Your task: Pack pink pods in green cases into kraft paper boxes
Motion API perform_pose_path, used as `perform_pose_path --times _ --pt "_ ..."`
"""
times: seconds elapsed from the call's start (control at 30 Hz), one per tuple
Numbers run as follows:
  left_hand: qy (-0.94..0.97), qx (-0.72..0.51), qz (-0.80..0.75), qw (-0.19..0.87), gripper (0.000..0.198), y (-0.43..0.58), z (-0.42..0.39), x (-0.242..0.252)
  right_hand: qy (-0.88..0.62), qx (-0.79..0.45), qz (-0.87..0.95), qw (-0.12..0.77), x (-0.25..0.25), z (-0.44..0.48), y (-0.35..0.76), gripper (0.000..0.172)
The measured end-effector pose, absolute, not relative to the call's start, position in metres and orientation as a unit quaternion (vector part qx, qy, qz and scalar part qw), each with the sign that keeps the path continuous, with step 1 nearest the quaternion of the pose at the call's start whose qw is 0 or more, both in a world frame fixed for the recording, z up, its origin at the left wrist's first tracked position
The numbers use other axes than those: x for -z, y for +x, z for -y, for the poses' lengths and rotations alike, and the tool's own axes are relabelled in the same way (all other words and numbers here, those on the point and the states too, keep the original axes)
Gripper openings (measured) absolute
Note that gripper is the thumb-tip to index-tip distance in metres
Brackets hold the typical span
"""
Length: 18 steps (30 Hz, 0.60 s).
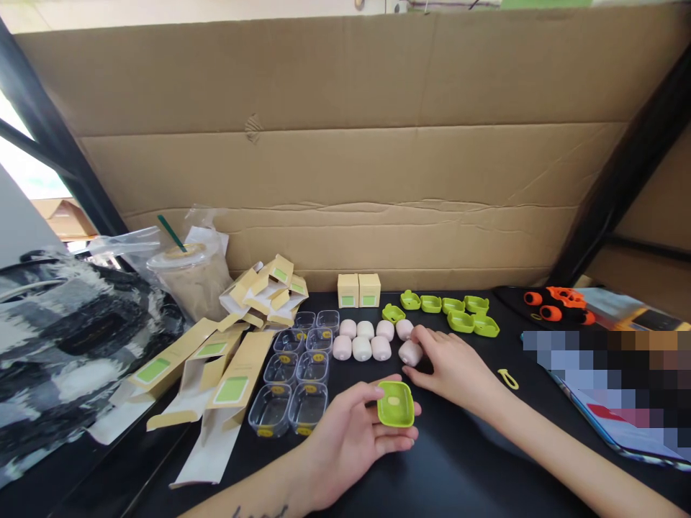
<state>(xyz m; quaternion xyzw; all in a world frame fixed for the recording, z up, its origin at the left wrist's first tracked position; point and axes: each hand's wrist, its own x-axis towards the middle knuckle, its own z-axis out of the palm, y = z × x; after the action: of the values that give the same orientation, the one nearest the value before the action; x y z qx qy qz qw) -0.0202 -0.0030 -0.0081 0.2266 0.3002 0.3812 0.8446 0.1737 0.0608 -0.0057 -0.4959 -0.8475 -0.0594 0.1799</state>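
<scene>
Left hand (350, 424) nearest, palm up, green cover (396, 406) hollow-up on fingers, thumb at rim. Pale case (411, 353) just beyond it, slightly right; squarish, no clear long axis. Right hand (445, 360) nearer case, pinching it from right. Past both hands, spare covers (461, 321).

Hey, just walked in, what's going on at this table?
A person's left hand holds a shallow green case, open side up. Their right hand has thumb and fingers about a pale rounded piece, at the near right end of similar pieces. More green cases sit behind, clear containers stand to the left, and opened cardboard boxes lie beyond those.
</scene>
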Motion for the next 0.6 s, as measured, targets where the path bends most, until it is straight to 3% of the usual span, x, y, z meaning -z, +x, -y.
perform_pose_path --times 0.37,0.47,0.6 --pt "0.220 -0.376 -0.295 0.851 0.059 -0.019 0.001 0.013 -0.453 0.033 0.875 0.169 -0.001 -0.062 0.182 0.019" --pt "0.215 -0.378 -0.304 0.848 0.052 -0.019 0.001 0.013 -0.438 0.036 0.882 0.167 -0.002 -0.061 0.183 0.028" --pt "0.217 -0.380 -0.324 0.839 0.039 -0.018 0.002 0.011 -0.425 0.053 0.888 0.167 -0.005 -0.061 0.187 0.017"
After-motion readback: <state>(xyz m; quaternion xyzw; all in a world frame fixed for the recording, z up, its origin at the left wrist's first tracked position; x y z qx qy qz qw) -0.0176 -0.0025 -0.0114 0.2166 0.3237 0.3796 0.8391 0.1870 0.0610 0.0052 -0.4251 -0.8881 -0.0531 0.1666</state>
